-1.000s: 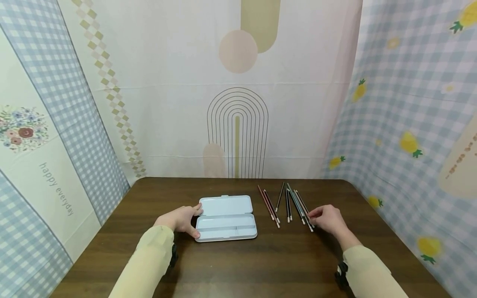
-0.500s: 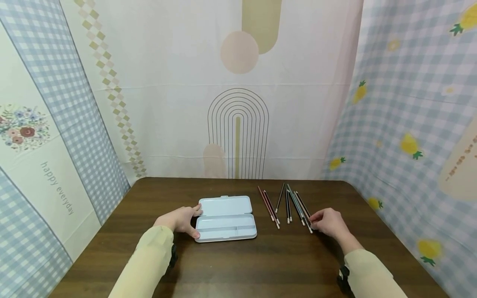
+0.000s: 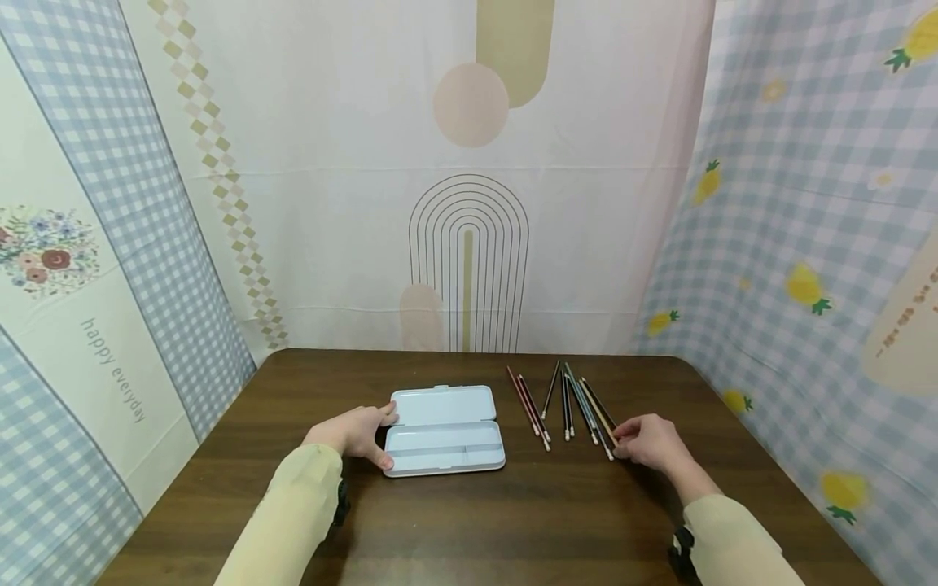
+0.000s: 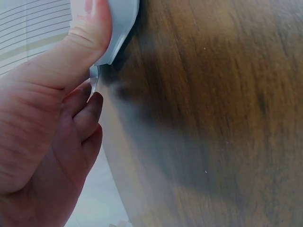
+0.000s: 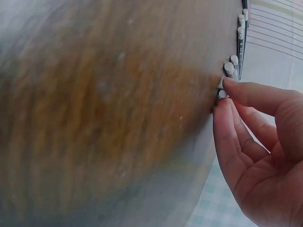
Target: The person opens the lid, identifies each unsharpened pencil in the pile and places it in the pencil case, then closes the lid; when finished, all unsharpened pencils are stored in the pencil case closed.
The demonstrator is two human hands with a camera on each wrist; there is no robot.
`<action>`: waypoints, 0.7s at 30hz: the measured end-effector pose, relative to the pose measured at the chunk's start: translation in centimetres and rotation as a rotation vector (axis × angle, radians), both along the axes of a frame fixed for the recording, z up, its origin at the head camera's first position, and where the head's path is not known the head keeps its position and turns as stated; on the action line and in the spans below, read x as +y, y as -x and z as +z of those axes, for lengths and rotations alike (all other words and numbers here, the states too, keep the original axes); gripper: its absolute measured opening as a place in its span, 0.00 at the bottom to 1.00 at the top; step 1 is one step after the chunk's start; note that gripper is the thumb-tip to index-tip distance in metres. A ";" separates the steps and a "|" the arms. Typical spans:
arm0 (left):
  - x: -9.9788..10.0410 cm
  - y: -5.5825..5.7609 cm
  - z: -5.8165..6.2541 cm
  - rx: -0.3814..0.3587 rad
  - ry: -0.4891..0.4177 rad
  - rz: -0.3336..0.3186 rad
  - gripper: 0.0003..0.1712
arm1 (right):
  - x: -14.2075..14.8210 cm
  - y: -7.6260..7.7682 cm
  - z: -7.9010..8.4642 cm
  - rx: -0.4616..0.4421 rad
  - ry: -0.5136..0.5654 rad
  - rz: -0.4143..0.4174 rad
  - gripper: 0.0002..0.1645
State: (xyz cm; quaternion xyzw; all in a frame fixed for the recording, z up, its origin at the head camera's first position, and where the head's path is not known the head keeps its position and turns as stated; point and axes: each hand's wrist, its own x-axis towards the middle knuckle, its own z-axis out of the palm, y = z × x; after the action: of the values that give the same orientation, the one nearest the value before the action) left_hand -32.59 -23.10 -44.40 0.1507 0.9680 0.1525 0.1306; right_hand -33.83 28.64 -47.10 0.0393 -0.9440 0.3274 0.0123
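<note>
Brown wooden table (image 3: 440, 529) stands before a pale patterned cloth (image 3: 352, 244). From my distance I see the right hand (image 3: 648, 441), thumb and fingertips nearly together, pinching the white end of one pencil (image 5: 222, 94) on the table; its long axis runs away, leaning left. Beside it I count at least eight other pencils (image 3: 526, 403). Farther left, the left hand (image 3: 353, 431), spread wide, grips one unfolded case (image 3: 447, 470), lying lengthwise left to right.
</note>
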 end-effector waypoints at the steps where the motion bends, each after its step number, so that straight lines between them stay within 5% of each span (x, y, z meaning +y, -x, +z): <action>1: 0.0 0.0 0.1 -0.004 -0.003 0.004 0.57 | 0.1 -0.1 0.0 -0.011 0.012 -0.004 0.15; 9: 0.0 -0.4 0.5 -0.004 -0.012 0.000 0.57 | 0.4 -0.5 -0.2 -0.051 0.105 -0.010 0.16; 21: 0.1 -0.4 0.2 -0.003 -0.021 0.015 0.55 | 0.7 -0.6 -0.7 -0.036 0.052 -0.037 0.15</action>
State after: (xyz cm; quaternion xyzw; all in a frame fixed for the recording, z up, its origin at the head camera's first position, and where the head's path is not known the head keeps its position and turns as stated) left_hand -32.19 -23.02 -44.24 0.1446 0.9672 0.1640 0.1291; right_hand -33.22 29.33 -47.83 0.0158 -0.9358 0.3522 0.0025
